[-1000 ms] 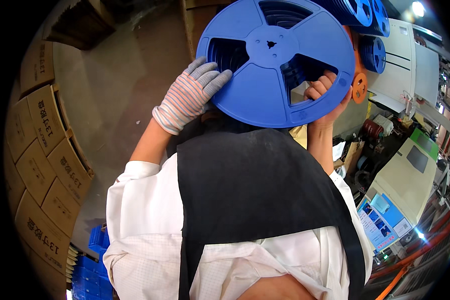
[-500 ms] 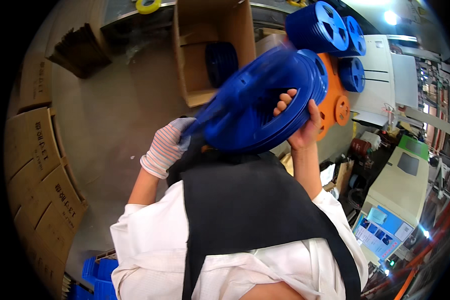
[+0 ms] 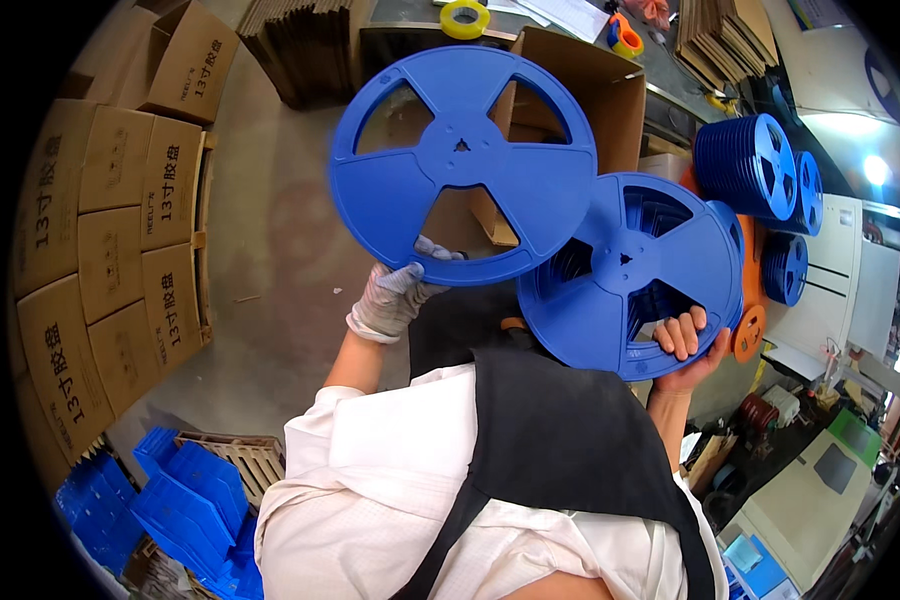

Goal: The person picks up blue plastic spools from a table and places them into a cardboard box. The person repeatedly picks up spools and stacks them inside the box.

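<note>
My left hand point(image 3: 400, 295), in a grey knit glove, grips the lower rim of a single flat blue plastic reel point(image 3: 460, 165) and holds it up, face toward me. My bare right hand point(image 3: 685, 345) holds a stack of several matching blue reels point(image 3: 630, 275) from below, fingers hooked through one of the cut-outs. The single reel overlaps the stack's left edge. Behind both stands an open cardboard box point(image 3: 580, 80). My white coat and black apron fill the lower middle.
Stacked brown cartons point(image 3: 100, 230) line the left side, with blue plastic bins point(image 3: 170, 500) below them. More blue reels point(image 3: 755, 165) and an orange reel point(image 3: 748, 330) stand at the right. A yellow tape roll point(image 3: 465, 18) and flattened cardboard point(image 3: 300, 40) lie at the top.
Both hands held the reel stack together before. Now my left hand has drawn one reel off and raised it to the left, while my right hand keeps the stack lower right.
</note>
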### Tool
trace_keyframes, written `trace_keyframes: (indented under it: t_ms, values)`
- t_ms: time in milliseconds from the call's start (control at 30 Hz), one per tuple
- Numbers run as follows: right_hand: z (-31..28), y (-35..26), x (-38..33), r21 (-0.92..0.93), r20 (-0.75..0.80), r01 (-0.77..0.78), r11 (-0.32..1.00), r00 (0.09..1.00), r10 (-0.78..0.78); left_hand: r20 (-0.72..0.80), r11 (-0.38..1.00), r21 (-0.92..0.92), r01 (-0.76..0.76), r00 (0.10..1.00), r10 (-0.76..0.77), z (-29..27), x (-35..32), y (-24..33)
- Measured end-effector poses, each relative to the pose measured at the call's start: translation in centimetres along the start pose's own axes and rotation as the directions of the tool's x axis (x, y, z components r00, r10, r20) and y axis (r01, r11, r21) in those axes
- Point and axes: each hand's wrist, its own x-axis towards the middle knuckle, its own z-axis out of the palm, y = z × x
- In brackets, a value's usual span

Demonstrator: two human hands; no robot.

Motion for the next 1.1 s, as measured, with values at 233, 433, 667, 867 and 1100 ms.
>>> trace_keyframes:
  t_ms: [233,433,667,867,1100]
  values:
    - [0.7,0.4,0.0,-0.015,0.034,-0.02,1.0,0.999,0.021,0.022,1.0,0.012,-0.013,1.0,0.013,0.0,-0.5,0.7]
    - [0.9,0.3,-0.2,0.001,0.036,-0.024,1.0,0.999,0.024,0.054,0.999,-0.037,0.029,0.998,-0.027,-0.5,-1.2,0.8]
    - [-1.0,0.0,-0.3,0.066,0.13,0.012,0.998,0.991,-0.02,0.123,0.958,-0.248,-0.142,0.977,0.177,0.1,0.7,2.0]
    - [-3.8,0.0,0.3,0.106,0.32,0.033,0.994,0.945,-0.065,0.066,0.915,0.266,-0.303,0.953,0.296,-2.7,4.7,2.3]
    - [-3.4,0.8,0.6,0.184,0.292,0.05,0.982,0.951,-0.103,0.052,0.62,0.686,-0.381,0.875,0.481,-4.0,3.7,-5.4]
